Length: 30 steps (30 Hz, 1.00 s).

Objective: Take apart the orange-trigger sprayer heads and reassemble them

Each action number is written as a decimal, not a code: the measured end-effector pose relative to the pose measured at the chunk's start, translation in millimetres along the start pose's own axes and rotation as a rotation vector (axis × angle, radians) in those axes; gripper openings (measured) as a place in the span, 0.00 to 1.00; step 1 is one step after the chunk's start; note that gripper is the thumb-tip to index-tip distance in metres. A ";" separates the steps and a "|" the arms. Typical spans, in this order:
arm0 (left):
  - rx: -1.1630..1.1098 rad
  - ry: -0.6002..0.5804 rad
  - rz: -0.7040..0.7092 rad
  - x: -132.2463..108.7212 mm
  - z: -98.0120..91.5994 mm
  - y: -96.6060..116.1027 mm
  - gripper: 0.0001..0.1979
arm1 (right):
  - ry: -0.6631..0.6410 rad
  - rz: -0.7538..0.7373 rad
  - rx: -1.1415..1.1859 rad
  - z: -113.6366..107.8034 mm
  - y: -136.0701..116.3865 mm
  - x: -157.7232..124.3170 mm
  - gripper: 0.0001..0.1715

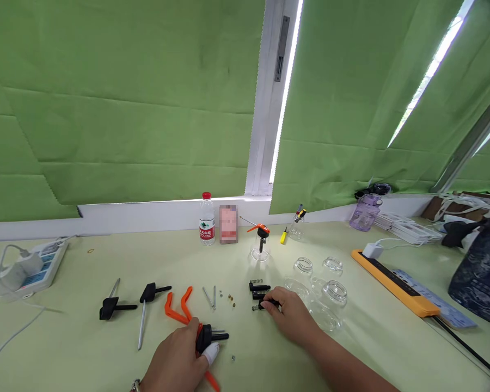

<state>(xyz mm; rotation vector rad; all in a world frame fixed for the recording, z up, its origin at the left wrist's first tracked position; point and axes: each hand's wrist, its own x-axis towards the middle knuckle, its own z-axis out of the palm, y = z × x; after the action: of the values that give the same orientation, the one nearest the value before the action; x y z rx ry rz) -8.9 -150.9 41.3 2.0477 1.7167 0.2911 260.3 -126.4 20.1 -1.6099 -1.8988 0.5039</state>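
My left hand (183,351), its thumb wrapped in white, grips a black T-shaped part (205,337) with a thin metal rod beside its shaft. Orange curved pieces (175,311) lie just beyond these fingers, and another orange end (212,381) shows below them. My right hand (289,316) has its fingertips closed on a small black piece (265,304), partly hidden by them, at the near end of a row of black cylinders (259,287) and small springs (256,281). Between the hands lie metal pins (214,298) and several tiny brass and silver bits (231,299).
Two black T-shaped parts with metal rods (142,325) lie left. Several upturned glasses (334,294) stand beside my right forearm. Behind are a water bottle (207,223), a phone (228,224) and a glass with an orange-and-black tool (262,234). Power strips (396,286) flank the table.
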 end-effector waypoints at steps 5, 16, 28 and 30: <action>0.001 -0.003 0.016 -0.3 0.2 0.6 0.09 | 0.022 0.054 0.054 -2.9 4.8 -0.8 0.10; 0.010 -0.021 0.031 -0.7 -1.3 0.6 0.09 | 0.137 0.087 0.005 -5.2 5.9 0.4 0.14; 0.049 -0.051 0.006 1.7 -1.1 0.1 0.08 | -0.065 0.070 0.129 10.0 2.9 -13.7 0.04; 0.048 -0.056 0.001 1.9 -0.6 -0.6 0.07 | -0.055 0.033 0.065 13.6 3.9 -14.1 0.03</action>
<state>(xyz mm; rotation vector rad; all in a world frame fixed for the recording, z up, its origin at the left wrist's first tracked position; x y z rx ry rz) -9.3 -148.9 41.3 2.0704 1.7048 0.1934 255.7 -138.2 4.7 -1.6036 -1.8788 0.6234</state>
